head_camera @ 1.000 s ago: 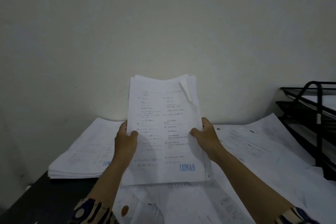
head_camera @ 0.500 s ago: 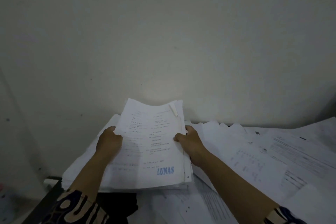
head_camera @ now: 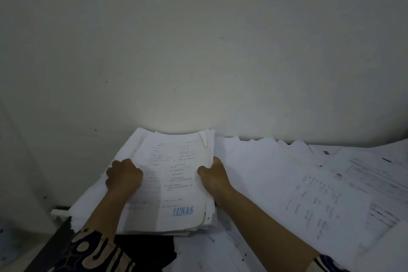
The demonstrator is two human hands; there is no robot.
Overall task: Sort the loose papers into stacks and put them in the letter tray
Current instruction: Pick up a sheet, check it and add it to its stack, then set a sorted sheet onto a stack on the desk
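Wall (head_camera: 198,40): plain off-white, fills the upper half of the view, a few dark specks, dim light with a brighter patch just above the papers.

Desk (head_camera: 143,247): dark top, mostly buried. Only a dark patch shows near the bottom edge between the two arms, plus a dark strip at lower left.

Loose papers (head_camera: 309,194): white printed sheets spread flat over the whole right side, overlapping at odd angles, ragged top edges against the wall. Tables and text blocks visible, too blurred to read.

Stack (head_camera: 92,201): a flat white pile at the left, against the wall, its left edge near the desk corner.

Bundle (head_camera: 176,172): thick wad of white sheets lying on top of that stack, slightly skewed clockwise. Top sheet has two columns of small dark print and a blue "LUNAS" stamp at its lower right. Upper right corner has a folded or stapled flap. Right edge shows many uneven layered sheet edges, with a small dark dot near the bottom.

Left hand (head_camera: 124,174): on the bundle's left edge, fingers curled, knuckles up, gripping the sheets. Patterned dark and tan sleeve (head_camera: 92,249) at the forearm.

Right hand (head_camera: 213,175): on the bundle's right edge, thumb on top of the top sheet, fingers wrapped under the side, gripping it.
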